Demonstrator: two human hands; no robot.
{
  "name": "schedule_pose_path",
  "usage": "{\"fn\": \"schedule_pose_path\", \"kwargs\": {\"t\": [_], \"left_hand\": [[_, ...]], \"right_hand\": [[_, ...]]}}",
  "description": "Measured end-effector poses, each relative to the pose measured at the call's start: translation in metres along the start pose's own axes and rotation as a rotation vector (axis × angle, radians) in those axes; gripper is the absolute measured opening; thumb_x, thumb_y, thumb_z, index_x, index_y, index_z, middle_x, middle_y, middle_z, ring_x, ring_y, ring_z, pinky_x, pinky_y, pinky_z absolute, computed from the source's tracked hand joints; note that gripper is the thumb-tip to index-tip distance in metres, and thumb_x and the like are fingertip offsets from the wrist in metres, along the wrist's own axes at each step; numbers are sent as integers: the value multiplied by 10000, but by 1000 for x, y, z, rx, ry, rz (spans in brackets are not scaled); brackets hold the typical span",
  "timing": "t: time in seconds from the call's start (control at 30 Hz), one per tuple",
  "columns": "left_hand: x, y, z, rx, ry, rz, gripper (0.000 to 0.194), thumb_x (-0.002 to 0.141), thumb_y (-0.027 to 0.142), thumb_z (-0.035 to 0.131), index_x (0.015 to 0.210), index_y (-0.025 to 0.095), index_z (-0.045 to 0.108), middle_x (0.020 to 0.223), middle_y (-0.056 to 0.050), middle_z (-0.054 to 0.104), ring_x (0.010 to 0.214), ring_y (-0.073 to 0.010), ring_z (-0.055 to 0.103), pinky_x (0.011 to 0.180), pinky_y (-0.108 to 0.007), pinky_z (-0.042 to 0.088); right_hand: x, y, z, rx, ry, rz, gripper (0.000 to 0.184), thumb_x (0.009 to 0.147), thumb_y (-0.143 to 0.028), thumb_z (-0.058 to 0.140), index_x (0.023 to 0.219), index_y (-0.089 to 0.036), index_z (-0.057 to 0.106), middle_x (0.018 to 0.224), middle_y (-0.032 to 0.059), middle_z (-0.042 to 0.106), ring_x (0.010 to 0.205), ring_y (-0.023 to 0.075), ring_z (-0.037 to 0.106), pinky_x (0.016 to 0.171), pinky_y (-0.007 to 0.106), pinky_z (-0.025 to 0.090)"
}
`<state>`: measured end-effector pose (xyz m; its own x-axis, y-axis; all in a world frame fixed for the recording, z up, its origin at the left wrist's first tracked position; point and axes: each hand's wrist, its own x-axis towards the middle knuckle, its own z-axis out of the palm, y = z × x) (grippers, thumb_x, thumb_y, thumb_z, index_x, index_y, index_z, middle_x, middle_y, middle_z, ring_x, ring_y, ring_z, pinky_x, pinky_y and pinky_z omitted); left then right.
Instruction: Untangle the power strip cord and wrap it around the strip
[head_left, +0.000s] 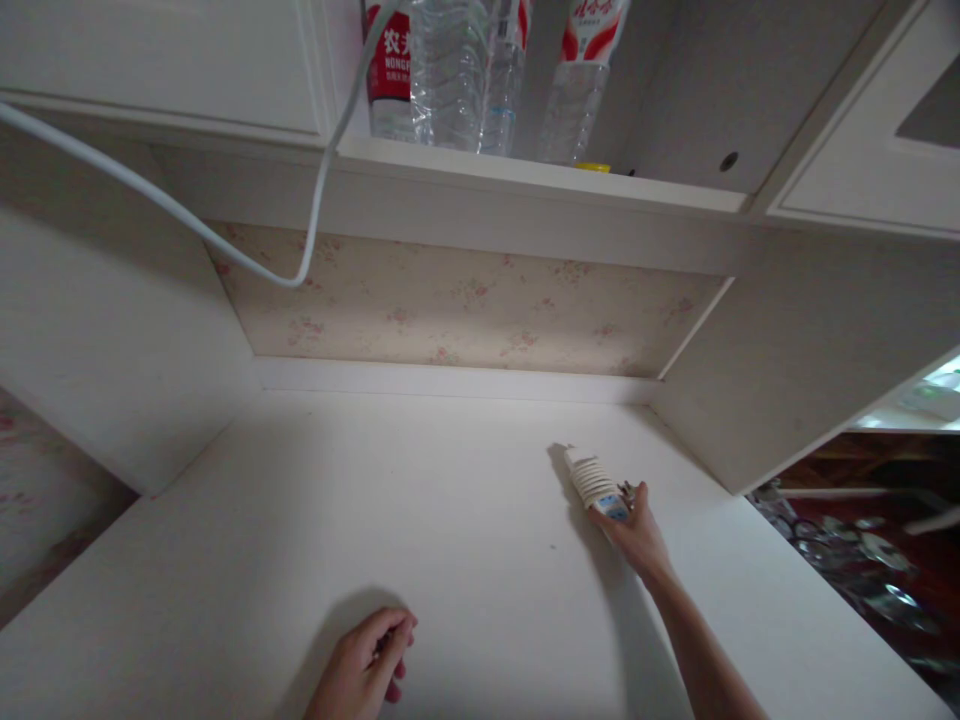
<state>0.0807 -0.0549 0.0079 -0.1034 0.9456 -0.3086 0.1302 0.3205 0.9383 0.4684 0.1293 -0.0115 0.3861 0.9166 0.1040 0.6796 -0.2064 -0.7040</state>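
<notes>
My right hand (637, 535) reaches forward over the white desk top (420, 520) and grips the lower end of a stack of white paper cups (592, 478) lying tilted on the surface, towards the back right. My left hand (367, 665) rests near the front edge with its fingers curled loosely inward; nothing shows in it.
An open shelf (540, 175) above holds plastic water bottles (461, 70) with red labels. A white cable (315, 210) hangs down from the shelf across the left. Floral wallpaper (465, 300) backs the alcove. Side panels wall in the desk left and right. Shiny objects (847, 560) lie at far right.
</notes>
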Motion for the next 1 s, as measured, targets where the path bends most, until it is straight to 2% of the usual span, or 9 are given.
{"fn": "schedule_pose_path", "kwargs": {"t": [0.17,0.3,0.43,0.57,0.67,0.8,0.87,0.9,1.0], "left_hand": [[-1,0,-1,39,-14,15,532,758,679,539,826,163,649,717,-49,614,566,-152,571,470,-236,484],[0,-6,-1,50,-9,24,538,779,679,512,846,158,632,736,-48,615,580,-150,574,479,-233,491],[2,-13,-2,51,-30,27,580,765,714,490,854,158,627,741,-50,614,587,-153,574,475,-234,492],[3,-14,-3,62,-34,20,581,768,716,479,867,161,621,746,-48,611,574,-146,564,478,-235,486],[4,-14,-2,61,-51,11,591,763,726,468,865,163,616,764,-50,604,593,-153,563,488,-240,484],[8,-9,-1,86,-82,-39,602,768,735,431,882,166,591,713,-11,538,522,-128,478,429,-229,394],[13,-2,0,136,-57,15,529,809,680,429,793,170,568,664,15,479,541,-118,436,478,-223,359],[16,2,2,162,-35,54,501,827,650,432,725,171,537,637,25,442,564,-118,422,511,-224,345],[28,14,9,216,-7,130,489,846,606,441,599,184,418,576,42,340,592,-124,377,556,-239,297]], "right_hand": [[8,4,-4,-14,-190,75,1264,597,-606,685,1503,-65,-9,1388,204,445,1212,315,497,972,373,393],[11,8,-5,-23,-212,107,1223,611,-622,669,1504,-70,41,1358,231,465,1183,329,517,955,395,392],[5,4,-8,-83,-180,38,1159,617,-656,638,1486,-73,140,1361,231,444,1173,323,515,941,387,402],[-8,-2,-12,-231,-58,-43,1088,629,-702,588,1450,-66,263,1432,256,331,1295,363,374,1006,424,340],[-29,-14,-15,-321,138,-156,1017,654,-705,558,1411,-60,346,1443,269,312,1344,393,270,1042,492,274],[-76,-44,-7,-209,363,-366,742,789,-644,477,1315,-121,464,1393,214,409,1293,365,337,1037,541,241],[-106,-62,7,-9,279,-398,553,825,-597,497,1119,-134,571,1146,174,584,1103,303,502,944,442,368],[-123,-72,17,97,138,-378,450,843,-574,503,974,-153,597,956,120,626,930,251,560,830,367,424],[-171,-103,53,334,-360,-249,434,897,-536,464,639,-188,487,576,-15,451,564,133,426,528,243,322]]}}
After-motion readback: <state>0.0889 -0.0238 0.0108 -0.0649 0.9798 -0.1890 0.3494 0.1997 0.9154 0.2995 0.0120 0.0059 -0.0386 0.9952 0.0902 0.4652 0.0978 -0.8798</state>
